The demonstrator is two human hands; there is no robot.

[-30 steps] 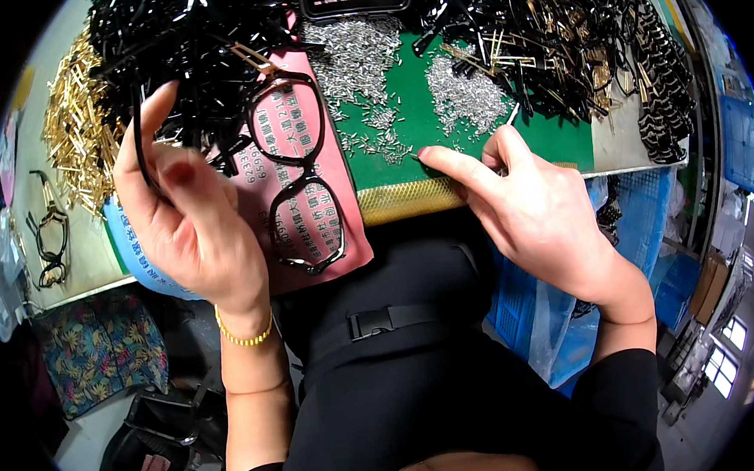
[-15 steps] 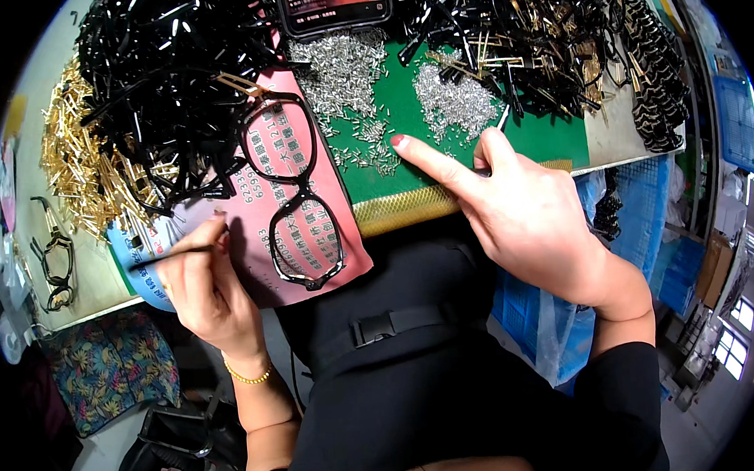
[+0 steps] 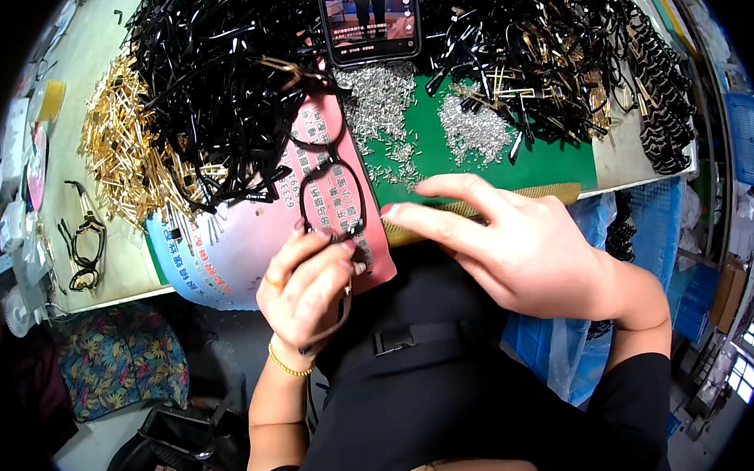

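In the head view, the black eyeglass frame (image 3: 332, 159) lies on a pink-and-blue printed sheet (image 3: 258, 242), one lens rim toward the near edge of the tabletop (image 3: 122, 257). The left hand (image 3: 299, 295) is just beside that near rim, fingers curled tight around a dark temple arm (image 3: 339, 324) that slants down past the near edge; whether the fingertips also touch the rim is hard to tell. The right hand (image 3: 527, 249) reaches in from the right with two fingers stretched left toward the frame, and I cannot tell whether it pinches anything small.

The sheet hangs over the near edge. To its right, a yellow mesh strip (image 3: 528, 198) borders the green mat (image 3: 427, 130), partly under the right hand. On the mat sit two heaps of silver pins (image 3: 378, 99), with a bare green lane between them. A phone (image 3: 372, 18) stands beyond. Heaped black temple arms (image 3: 215, 73) crowd the frame's far left; beside them lie gold metal pieces (image 3: 119, 121). Farther left, pale tabletop surrounds another pair of glasses (image 3: 75, 247).
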